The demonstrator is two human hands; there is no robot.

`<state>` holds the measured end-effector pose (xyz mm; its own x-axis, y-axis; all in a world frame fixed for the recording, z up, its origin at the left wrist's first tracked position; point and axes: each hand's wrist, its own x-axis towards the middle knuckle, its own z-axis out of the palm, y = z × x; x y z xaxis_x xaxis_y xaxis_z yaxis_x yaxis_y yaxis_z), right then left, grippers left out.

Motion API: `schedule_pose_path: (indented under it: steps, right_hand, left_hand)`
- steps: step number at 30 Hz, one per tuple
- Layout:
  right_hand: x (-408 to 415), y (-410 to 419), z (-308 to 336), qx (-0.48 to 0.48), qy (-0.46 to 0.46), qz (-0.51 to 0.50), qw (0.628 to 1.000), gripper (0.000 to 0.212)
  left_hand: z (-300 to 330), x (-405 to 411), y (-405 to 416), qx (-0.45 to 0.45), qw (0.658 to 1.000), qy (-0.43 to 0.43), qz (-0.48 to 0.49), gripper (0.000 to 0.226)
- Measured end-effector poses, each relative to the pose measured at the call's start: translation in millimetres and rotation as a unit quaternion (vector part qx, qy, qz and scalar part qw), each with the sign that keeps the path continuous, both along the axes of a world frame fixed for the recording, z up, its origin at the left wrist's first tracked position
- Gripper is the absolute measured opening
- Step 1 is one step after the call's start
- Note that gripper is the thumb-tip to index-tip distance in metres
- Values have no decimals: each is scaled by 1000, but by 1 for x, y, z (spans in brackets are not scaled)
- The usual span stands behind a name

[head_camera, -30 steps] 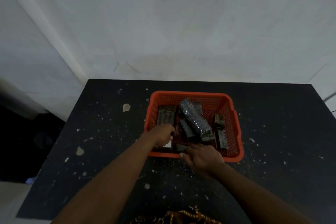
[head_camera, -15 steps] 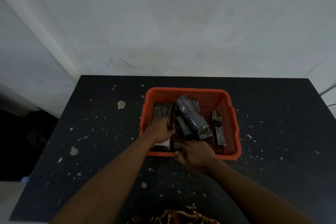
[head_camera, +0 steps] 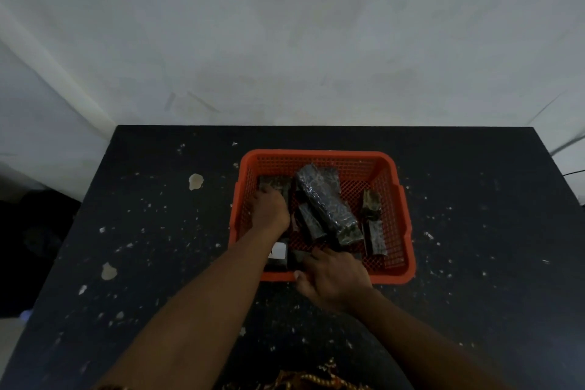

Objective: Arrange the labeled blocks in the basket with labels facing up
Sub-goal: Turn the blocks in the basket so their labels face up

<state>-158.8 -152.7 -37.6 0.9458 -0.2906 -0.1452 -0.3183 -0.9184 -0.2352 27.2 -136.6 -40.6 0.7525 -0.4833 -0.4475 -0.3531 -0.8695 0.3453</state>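
An orange mesh basket [head_camera: 319, 154] stands mid-table with several dark wrapped blocks in it. A long block [head_camera: 326, 199] lies diagonally across the others. At the front left, a block shows a white label [head_camera: 278, 251] facing up. My left hand [head_camera: 270, 210] is inside the basket on the left, with bent fingers on the near end of a back-left block [head_camera: 280, 182]. My right hand [head_camera: 334, 275] lies over the front rim, thumb outside and fingers on a dark block [head_camera: 297, 258] inside. The dim light hides both grips.
Two small blocks [head_camera: 371, 204] [head_camera: 374, 237] stand by the basket's right wall. The black table [head_camera: 158, 231] is speckled with pale spots and ends at a white wall behind. Patterned cloth [head_camera: 304, 381] shows at the bottom edge.
My left hand has moved deeper into the basket, from beside the white-labelled block toward the back-left block. The label is now more exposed. My right hand stays at the front rim.
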Motion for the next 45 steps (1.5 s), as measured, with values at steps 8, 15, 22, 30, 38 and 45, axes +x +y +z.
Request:
schedule_pose_path:
  steps: [8, 15, 22, 30, 38, 45]
  right_hand:
    - [1, -1, 2, 16, 20, 3, 1000, 65]
    - [1, 0, 2, 13, 19, -1, 1000, 71]
    - [0, 1, 3, 23, 0, -7, 1000, 67]
    - [-1, 3, 3, 34, -16, -13, 999, 59]
    - [-3, 3, 2, 35, -19, -21, 999, 59]
    - [-5, 4, -4, 17, -29, -18, 999, 61]
  left_hand:
    - [-6, 12, -7, 3, 999, 33, 30, 80]
    - [0, 17, 5, -72, 997, 7, 10, 19]
    - [28, 26, 12, -117, 992, 4, 46, 22]
    - [54, 37, 20, -231, 950, 161, 137, 29]
    - [69, 39, 32, -341, 872, 312, 160, 36]
    - [61, 35, 47, -374, 835, 350, 203, 23]
